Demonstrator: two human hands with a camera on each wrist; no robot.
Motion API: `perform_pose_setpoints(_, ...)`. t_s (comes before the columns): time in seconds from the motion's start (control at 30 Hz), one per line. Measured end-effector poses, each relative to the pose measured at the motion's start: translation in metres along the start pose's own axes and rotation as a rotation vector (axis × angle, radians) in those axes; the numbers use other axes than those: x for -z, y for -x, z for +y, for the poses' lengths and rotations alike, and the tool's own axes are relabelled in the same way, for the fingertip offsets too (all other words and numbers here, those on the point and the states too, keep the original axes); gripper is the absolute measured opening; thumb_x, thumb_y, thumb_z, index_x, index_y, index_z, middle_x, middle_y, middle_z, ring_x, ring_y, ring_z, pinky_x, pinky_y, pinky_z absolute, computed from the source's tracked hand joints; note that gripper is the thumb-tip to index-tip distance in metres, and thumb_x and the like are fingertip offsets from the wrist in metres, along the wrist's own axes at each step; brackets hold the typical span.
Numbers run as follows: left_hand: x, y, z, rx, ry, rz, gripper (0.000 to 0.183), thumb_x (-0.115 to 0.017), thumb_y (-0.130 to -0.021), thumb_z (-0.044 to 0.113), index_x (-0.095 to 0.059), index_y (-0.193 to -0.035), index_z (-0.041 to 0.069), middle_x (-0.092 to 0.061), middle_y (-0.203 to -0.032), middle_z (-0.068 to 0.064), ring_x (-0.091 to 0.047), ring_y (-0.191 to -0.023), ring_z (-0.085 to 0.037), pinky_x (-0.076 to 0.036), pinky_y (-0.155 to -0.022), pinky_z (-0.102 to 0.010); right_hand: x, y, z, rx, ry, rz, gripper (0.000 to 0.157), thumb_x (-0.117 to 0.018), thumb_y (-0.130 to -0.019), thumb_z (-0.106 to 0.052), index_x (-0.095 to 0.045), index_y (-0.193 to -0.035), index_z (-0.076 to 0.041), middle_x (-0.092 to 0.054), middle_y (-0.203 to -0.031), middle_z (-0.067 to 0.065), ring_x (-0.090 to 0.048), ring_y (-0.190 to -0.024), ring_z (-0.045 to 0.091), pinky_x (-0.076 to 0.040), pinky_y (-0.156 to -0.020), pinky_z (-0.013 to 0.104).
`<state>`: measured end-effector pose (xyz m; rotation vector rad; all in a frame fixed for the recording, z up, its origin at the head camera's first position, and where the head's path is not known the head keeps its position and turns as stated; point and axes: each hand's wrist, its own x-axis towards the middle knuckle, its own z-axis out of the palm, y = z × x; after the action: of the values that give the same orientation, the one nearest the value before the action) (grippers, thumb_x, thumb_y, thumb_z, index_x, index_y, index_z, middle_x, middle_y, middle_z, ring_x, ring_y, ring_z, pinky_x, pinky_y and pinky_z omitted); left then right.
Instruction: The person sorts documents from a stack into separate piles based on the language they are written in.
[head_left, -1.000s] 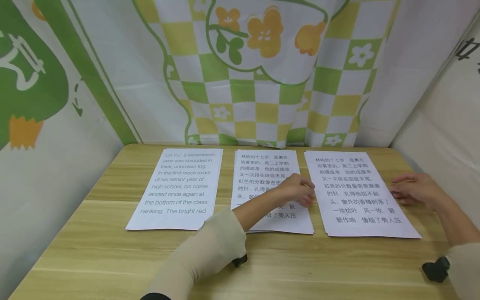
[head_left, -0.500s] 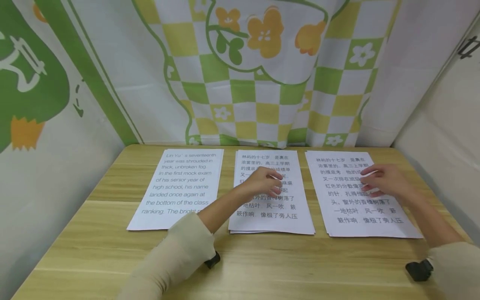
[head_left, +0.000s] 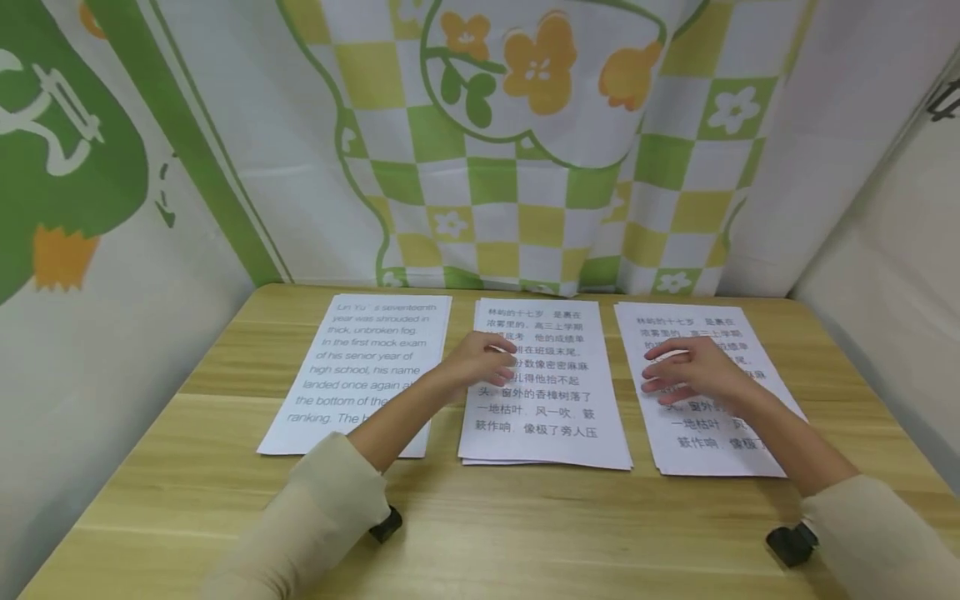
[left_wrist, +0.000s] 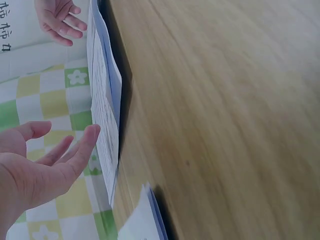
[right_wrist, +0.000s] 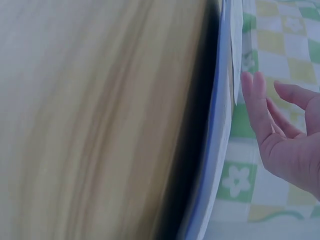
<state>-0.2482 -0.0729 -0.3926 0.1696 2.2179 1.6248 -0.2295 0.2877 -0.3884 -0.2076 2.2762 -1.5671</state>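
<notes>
Three stacks of printed paper lie side by side on the wooden table. The left stack (head_left: 375, 333) carries English text, while the middle stack (head_left: 547, 408) and the right stack (head_left: 705, 454) show Chinese characters. My left hand (head_left: 476, 362) hovers over the left edge of the middle stack, its fingers loosely bent and holding nothing. Above the right stack is my right hand (head_left: 690, 371), fingers spread and slightly bent, also holding nothing. Both wrist views show a gap between the hand and the sheets. Each forearm hides part of the print beneath it.
The wooden table (head_left: 525, 533) extends in front of the stacks. Behind it hangs a checked curtain (head_left: 517, 208) with flowers, close to the back edge. Fabric walls stand at the left and right. A black wrist camera (head_left: 791, 546) hangs under the right sleeve.
Both hands have moved left. The left hand left the gap between the middle and right stacks; the right hand came from beside the right stack to above it. The stacks have stayed put.
</notes>
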Motion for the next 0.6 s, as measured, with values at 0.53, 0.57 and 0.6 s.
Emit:
perform_pose_setpoints(0.53, 0.044, 0.021, -0.016, 0.095, 0.069, 0.229, 0.041, -0.057, -0.102, 0.005, -0.055, -0.141, -0.006, -0.062, -0.134, -0.027, -0.066, -0.116, -0.036, -0.059, -0.101, -0.04, -0.025, -0.024, -0.006, -0.098, -0.211, -0.005, 0.057, -0.061, -0.103, -0.004, -0.033, -0.148, 0.018, -0.071, -0.118, 0.022, -0.075, -0.102, 0.024, -0.062, -0.093, 0.043)
perform_pose_setpoints(0.57, 0.045, 0.021, -0.016, 0.103, 0.086, 0.226, 0.041, -0.057, -0.103, 0.005, -0.055, -0.142, -0.006, -0.061, -0.135, -0.027, -0.066, -0.116, -0.036, -0.059, -0.101, -0.04, -0.025, -0.024, -0.006, -0.099, -0.215, -0.006, 0.057, -0.061, -0.103, -0.004, -0.033, -0.148, 0.018, -0.072, -0.118, 0.022, -0.075, -0.102, 0.024, -0.062, -0.093, 0.044)
perform_pose_setpoints(0.6, 0.046, 0.021, -0.017, 0.109, 0.106, 0.222, 0.041, -0.056, -0.103, 0.004, -0.054, -0.142, -0.007, -0.061, -0.134, -0.029, -0.066, -0.116, -0.036, -0.059, -0.101, -0.04, -0.026, -0.025, -0.006, -0.099, -0.221, -0.006, 0.057, -0.06, -0.103, -0.004, -0.033, -0.148, 0.018, -0.072, -0.117, 0.022, -0.075, -0.102, 0.025, -0.062, -0.093, 0.044)
